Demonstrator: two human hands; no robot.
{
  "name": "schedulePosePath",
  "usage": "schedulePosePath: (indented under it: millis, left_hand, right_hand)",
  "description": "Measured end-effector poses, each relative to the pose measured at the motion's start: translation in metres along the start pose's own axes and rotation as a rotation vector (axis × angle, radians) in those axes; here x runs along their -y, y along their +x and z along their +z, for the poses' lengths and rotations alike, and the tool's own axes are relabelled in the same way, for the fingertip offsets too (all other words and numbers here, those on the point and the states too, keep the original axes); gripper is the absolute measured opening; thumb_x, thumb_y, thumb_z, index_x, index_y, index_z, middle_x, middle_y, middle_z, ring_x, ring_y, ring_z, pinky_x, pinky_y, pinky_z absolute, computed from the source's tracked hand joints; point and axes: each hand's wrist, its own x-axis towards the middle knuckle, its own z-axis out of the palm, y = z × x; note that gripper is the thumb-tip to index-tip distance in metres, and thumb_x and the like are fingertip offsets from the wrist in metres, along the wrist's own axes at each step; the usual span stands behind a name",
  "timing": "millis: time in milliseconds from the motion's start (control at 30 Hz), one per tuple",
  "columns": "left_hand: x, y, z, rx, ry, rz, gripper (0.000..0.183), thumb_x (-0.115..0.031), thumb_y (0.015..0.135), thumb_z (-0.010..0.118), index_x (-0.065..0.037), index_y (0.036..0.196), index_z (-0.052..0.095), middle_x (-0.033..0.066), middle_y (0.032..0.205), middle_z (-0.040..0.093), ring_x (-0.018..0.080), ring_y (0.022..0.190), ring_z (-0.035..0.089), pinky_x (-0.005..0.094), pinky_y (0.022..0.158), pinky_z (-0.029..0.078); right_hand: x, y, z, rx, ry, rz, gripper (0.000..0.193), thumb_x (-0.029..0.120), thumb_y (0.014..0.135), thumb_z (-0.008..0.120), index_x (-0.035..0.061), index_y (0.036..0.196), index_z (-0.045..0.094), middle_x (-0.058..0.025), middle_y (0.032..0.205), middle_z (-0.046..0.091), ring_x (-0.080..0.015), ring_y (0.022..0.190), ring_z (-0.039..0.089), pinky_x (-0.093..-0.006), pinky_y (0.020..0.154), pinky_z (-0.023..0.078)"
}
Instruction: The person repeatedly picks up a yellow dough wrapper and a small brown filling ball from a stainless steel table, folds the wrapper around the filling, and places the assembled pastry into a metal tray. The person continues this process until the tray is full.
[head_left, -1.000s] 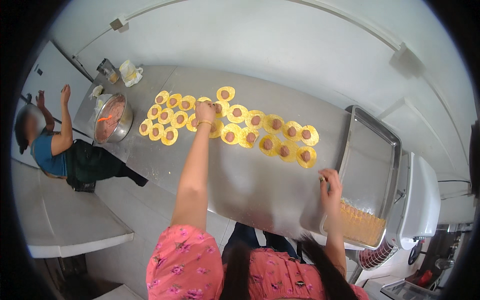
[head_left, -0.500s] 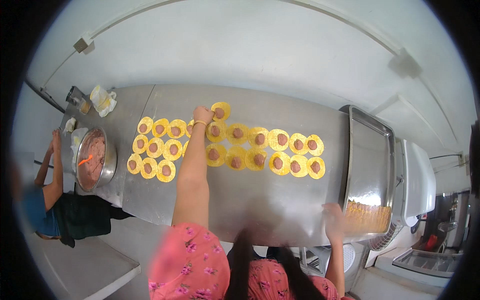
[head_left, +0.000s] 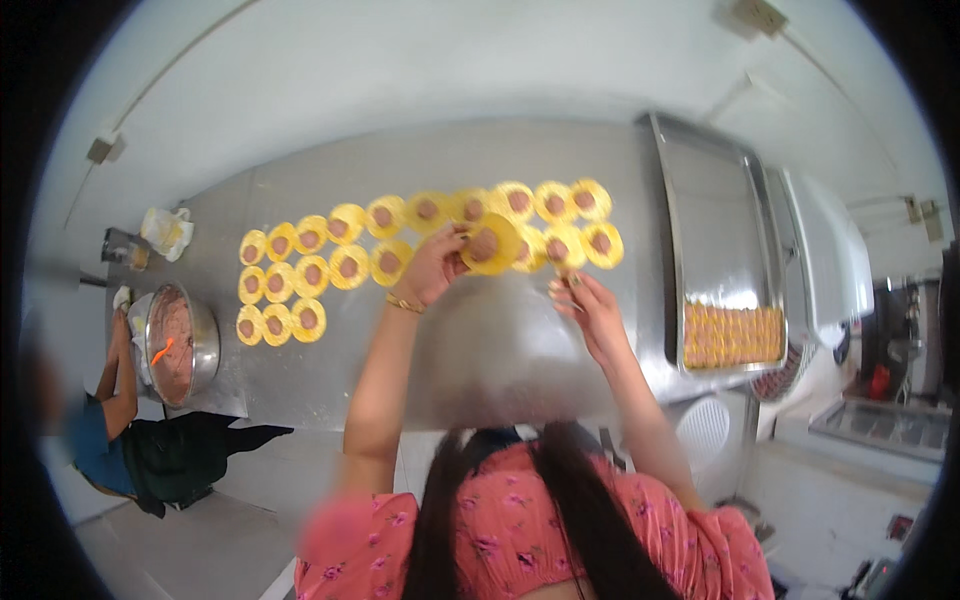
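My left hand [head_left: 436,270] is closed on the edge of a round yellow wrapper [head_left: 507,258] with a dab of pinkish meat filling [head_left: 483,245] in its middle. I hold it up over the steel table, in front of the laid-out wrappers, some of which it hides. My right hand [head_left: 590,308] hovers just to its right, fingers bent and apart, with nothing visible in them. Beyond both hands, rows of similar filled wrappers [head_left: 386,215] lie flat on the table.
On the right, a large metal tray [head_left: 672,250] holds packed rows of filled wrappers [head_left: 735,338] at its near end. To the left stand a steel bowl [head_left: 207,340] of meat filling with an orange utensil [head_left: 162,351] and a co-worker's arms [head_left: 122,375].
My left hand has drawn back from the far wrappers, bringing one filled wrapper with it. My right hand has moved from beside the tray in toward the held wrapper. The view has shifted.
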Motion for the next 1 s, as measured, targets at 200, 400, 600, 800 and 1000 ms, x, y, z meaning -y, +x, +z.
schedulePosePath:
  millis: [200, 400, 600, 800, 1000]
  left_hand:
    - [0.126, -0.033, 0.074, -0.115, 0.2, -0.259, 0.029, -0.008, 0.092, 0.046, 0.002, 0.119, 0.05, 0.0069, 0.11, 0.059, 0.0131, 0.096, 0.06, 0.0257, 0.082, 0.053]
    - [0.185, -0.044, 0.08, -0.268, 0.623, -0.146, 0.027, -0.006, 0.093, 0.044, 0.002, 0.117, 0.055, 0.0065, 0.108, 0.059, 0.012, 0.096, 0.059, 0.025, 0.083, 0.051]
    - [0.197, -0.049, 0.076, -0.133, 0.622, 0.012, 0.037, 0.002, 0.09, 0.047, 0.0, 0.127, 0.051, 0.0085, 0.118, 0.058, 0.0146, 0.102, 0.058, 0.0263, 0.085, 0.051]
    - [0.191, -0.051, 0.081, -0.112, 0.452, -0.106, 0.034, 0.004, 0.088, 0.053, 0.0, 0.121, 0.055, 0.0079, 0.113, 0.06, 0.0148, 0.101, 0.059, 0.0262, 0.084, 0.052]
    - [0.194, -0.049, 0.087, -0.141, 0.28, -0.035, 0.015, 0.004, 0.086, 0.056, 0.001, 0.101, 0.059, 0.0071, 0.108, 0.059, 0.014, 0.091, 0.061, 0.0261, 0.078, 0.055]
  right_hand:
    - [-0.056, -0.025, -0.042, -0.196, -0.035, 0.08, 0.02, 0.01, 0.092, 0.054, -0.0042, 0.105, 0.058, -0.0063, 0.09, 0.064, -0.0106, 0.075, 0.061, -0.0233, 0.07, 0.051]
    - [-0.098, -0.043, -0.075, -0.339, -0.295, 0.053, 0.018, 0.0, 0.087, 0.052, -0.005, 0.103, 0.06, -0.0064, 0.094, 0.065, -0.0091, 0.075, 0.06, -0.0225, 0.069, 0.05]
    - [-0.11, -0.053, -0.077, -0.208, -0.253, -0.151, 0.026, -0.009, 0.082, 0.054, -0.0028, 0.105, 0.062, -0.0054, 0.096, 0.064, -0.0093, 0.081, 0.059, -0.0214, 0.071, 0.047]
    - [-0.105, -0.053, -0.081, -0.147, -0.371, -0.307, 0.022, -0.009, 0.081, 0.057, -0.0004, 0.098, 0.066, -0.0021, 0.09, 0.062, -0.0084, 0.082, 0.057, -0.0216, 0.072, 0.045]
    - [-0.09, -0.053, -0.081, -0.162, -0.117, -0.19, 0.018, -0.006, 0.083, 0.057, -0.0011, 0.1, 0.062, -0.0057, 0.101, 0.061, -0.0107, 0.086, 0.058, -0.0228, 0.079, 0.045]
